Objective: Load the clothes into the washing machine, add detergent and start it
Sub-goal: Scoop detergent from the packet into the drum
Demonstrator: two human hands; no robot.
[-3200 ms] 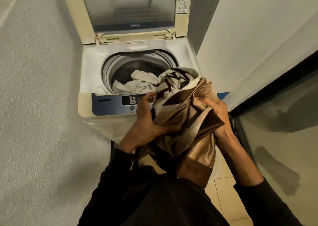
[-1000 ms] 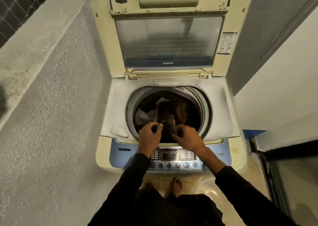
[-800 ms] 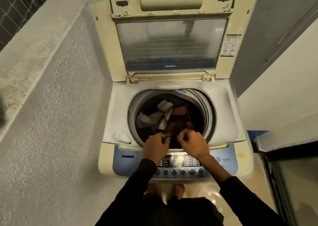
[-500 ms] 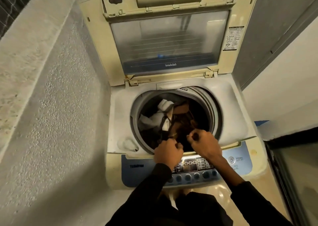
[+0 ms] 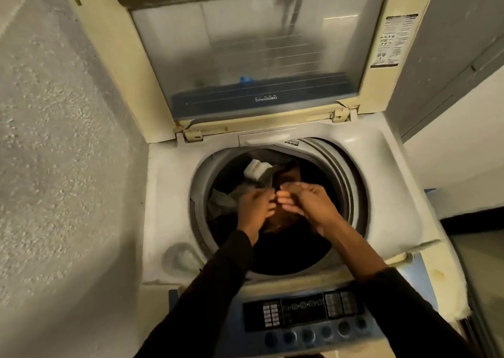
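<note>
"Head view looks down into a top-loading washer [image 5: 169, 194], its lid [image 5: 122, 58] propped up at the far side. Where is the load?" the desk asks.

"Down in the drum [image 5: 347, 183]," the photographer says. "A brown garment [image 5: 286, 173] lies on top near the middle, over pale clothes [image 5: 255, 170] heaped toward the far left of the tub."

"And the hands?"

"Both are inside the opening, close together above the brown cloth. The left hand [image 5: 255, 206] is smeared by motion. The right hand [image 5: 308, 202] shows bent fingers [image 5: 285, 202]. I cannot tell whether either one pinches the fabric or only presses on it."

"How will that cloth handle?"

"My judgement is that it is light, limp and a little slick, with a sheen where the light catches it. It will slump rather than stack. It is best taken by a bunched fold near its middle, then pushed down flat-handed until it sits below the drum's lip, clear of the lid."

"What is left to do?"

"Loading looks nearly done. No detergent shows in frame. The control panel [image 5: 302, 311] sits at the near edge between the dark sleeves [image 5: 218, 289], and neither hand is on it."
</note>
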